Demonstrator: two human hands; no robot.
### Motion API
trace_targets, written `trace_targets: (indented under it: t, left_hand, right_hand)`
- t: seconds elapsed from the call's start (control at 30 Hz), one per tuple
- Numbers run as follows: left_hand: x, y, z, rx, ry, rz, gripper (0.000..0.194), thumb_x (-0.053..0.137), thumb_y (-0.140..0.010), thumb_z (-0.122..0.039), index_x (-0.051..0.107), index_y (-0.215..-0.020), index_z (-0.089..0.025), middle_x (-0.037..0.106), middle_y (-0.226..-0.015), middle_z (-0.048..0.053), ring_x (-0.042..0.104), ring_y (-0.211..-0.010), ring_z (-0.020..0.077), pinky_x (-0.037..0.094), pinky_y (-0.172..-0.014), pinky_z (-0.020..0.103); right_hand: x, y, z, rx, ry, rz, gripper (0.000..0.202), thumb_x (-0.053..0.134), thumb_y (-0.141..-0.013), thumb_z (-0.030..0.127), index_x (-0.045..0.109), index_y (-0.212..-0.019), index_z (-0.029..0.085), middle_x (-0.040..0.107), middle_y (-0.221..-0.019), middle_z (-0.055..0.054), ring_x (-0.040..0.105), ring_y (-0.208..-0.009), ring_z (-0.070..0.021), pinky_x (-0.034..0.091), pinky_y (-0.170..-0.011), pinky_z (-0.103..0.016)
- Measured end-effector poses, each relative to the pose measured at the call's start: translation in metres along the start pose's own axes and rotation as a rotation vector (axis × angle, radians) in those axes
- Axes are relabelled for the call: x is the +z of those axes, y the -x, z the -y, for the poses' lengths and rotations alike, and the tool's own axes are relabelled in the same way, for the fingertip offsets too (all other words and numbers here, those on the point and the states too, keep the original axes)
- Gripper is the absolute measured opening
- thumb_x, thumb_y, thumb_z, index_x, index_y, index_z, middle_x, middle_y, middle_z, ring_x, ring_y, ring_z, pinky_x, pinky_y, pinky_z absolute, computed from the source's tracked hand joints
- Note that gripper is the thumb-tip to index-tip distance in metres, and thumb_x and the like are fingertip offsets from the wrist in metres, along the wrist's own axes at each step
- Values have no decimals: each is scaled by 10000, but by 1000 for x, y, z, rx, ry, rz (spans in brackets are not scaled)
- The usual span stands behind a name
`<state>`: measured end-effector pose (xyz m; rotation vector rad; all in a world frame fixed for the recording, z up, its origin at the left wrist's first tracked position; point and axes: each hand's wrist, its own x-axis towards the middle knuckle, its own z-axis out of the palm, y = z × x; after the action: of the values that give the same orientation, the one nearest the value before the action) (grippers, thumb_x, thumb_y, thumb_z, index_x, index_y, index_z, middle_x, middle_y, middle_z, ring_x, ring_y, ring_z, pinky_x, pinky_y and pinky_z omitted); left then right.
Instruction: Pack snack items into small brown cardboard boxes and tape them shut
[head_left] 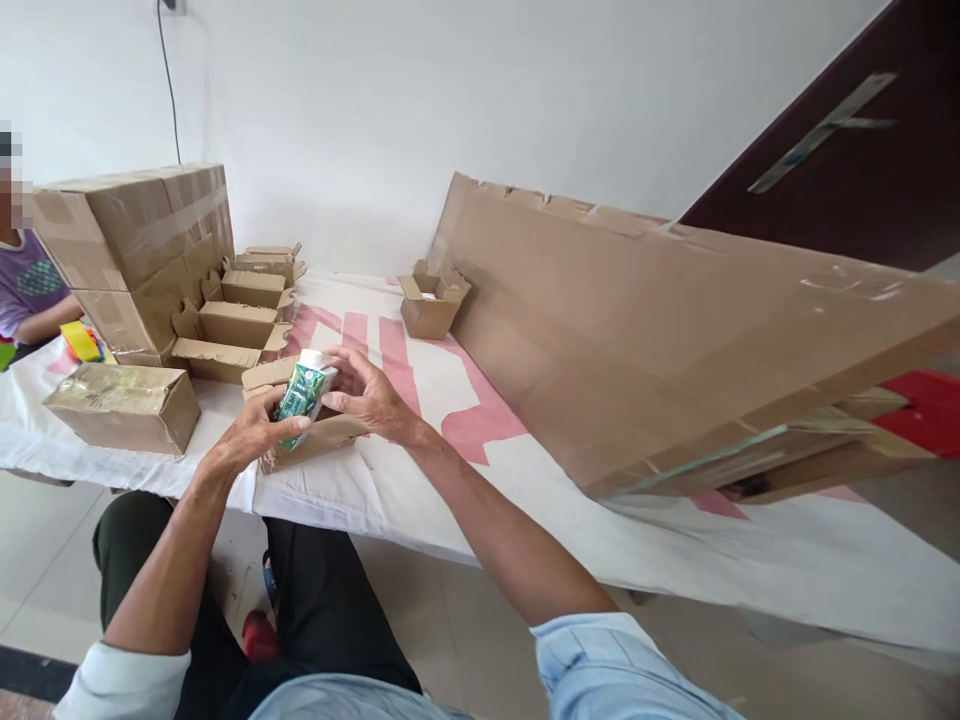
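Note:
My left hand (255, 430) is closed around the lower part of a green and white carton (301, 398) with a white cap, which tilts to the right. At the carton's upper right side, my right hand (367, 395) has its fingers curled against it. Directly beneath both hands stands an open brown cardboard box (319, 440) near the table's front edge; the hands and carton hide most of its inside.
Open boxes (236, 325) line up behind on the left, beside stacked cartons (150, 250). A taped box (124, 405) lies at front left, with a yellow tape roll (81, 342) behind it. A large cardboard sheet (637, 330) leans at right near a small box (427, 310). Another person sits far left.

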<state>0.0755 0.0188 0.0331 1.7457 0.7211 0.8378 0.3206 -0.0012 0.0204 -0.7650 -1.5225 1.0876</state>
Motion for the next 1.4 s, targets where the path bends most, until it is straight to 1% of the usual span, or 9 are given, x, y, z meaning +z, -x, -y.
trace_targets:
  t: [0.1, 0.2, 0.33, 0.47, 0.6, 0.8, 1.0, 1.23, 1.4]
  left_hand:
    - [7, -8, 7, 21, 101, -152, 591, 1001, -790, -618, 851, -1141, -166, 789, -1057, 77, 687, -974, 248, 560, -847, 324]
    - [10, -16, 12, -11, 177, -225, 566, 1003, -797, -592, 842, -1154, -183, 781, -1079, 71, 695, -951, 227, 586, -807, 303]
    - [9, -23, 18, -100, 408, -196, 592, 1010, -760, -529, 822, -1218, -204, 789, -1079, 59, 729, -894, 222, 640, -762, 319]
    - [3, -33, 26, -77, 504, -118, 538, 1005, -716, -359, 822, -1194, -193, 817, -1143, 77, 775, -960, 246, 671, -811, 338]
    - [-3, -45, 38, -98, 462, -82, 610, 1005, -650, -279, 824, -1227, -201, 827, -1177, 71, 803, -989, 263, 680, -810, 335]
    - [-11, -60, 53, -125, 401, -30, 656, 1003, -633, -243, 832, -1266, -210, 842, -1160, 65, 821, -1003, 267, 691, -808, 320]
    - [-12, -65, 52, -166, 447, -40, 591, 1017, -609, -180, 843, -1174, -175, 846, -1079, 87, 833, -994, 286, 725, -840, 379]
    - [-12, -63, 50, -192, 476, -81, 582, 1042, -603, -140, 848, -1152, -153, 842, -1047, 90, 849, -972, 281, 744, -850, 385]
    - [-12, -66, 55, -270, 425, -109, 589, 1043, -619, -143, 856, -1177, -165, 843, -1024, 77, 851, -900, 254, 729, -758, 317]
  right_hand:
    - [20, -4, -17, -19, -26, -27, 721, 856, -968, 674, 625, -1540, 301, 757, -1464, -114, 743, -1363, -315, 653, -1166, -490]
    - [39, -5, -29, -14, -28, -32, 802, 749, -1039, 726, 540, -1691, 309, 723, -1576, -127, 717, -1446, -344, 662, -1183, -525]
    - [49, -8, -44, -37, 62, -93, 921, 718, -1061, 689, 392, -1835, 310, 639, -1722, -115, 585, -1628, -351, 558, -1327, -550]
    - [46, -16, -58, -64, 112, -141, 887, 698, -1074, 595, 393, -1848, 289, 597, -1780, -91, 504, -1704, -336, 410, -1437, -563]
    - [43, -22, -69, -13, 76, -188, 851, 701, -1045, 558, 469, -1813, 273, 569, -1810, -73, 479, -1718, -343, 451, -1412, -565]
    - [41, -33, -80, 92, 22, -252, 755, 680, -1019, 459, 569, -1741, 267, 701, -1654, -72, 662, -1506, -347, 636, -1231, -539]
    - [40, -46, -84, 162, 10, -269, 724, 759, -984, 408, 626, -1688, 301, 822, -1366, -48, 756, -1228, -284, 695, -1102, -479]
    - [42, -44, -75, 223, -138, -232, 727, 748, -983, 350, 607, -1696, 327, 811, -1380, -43, 782, -1106, -242, 744, -996, -446]
    - [42, -47, -73, 301, -139, -244, 711, 750, -975, 282, 624, -1674, 318, 832, -1349, -54, 809, -1051, -252, 770, -933, -467]
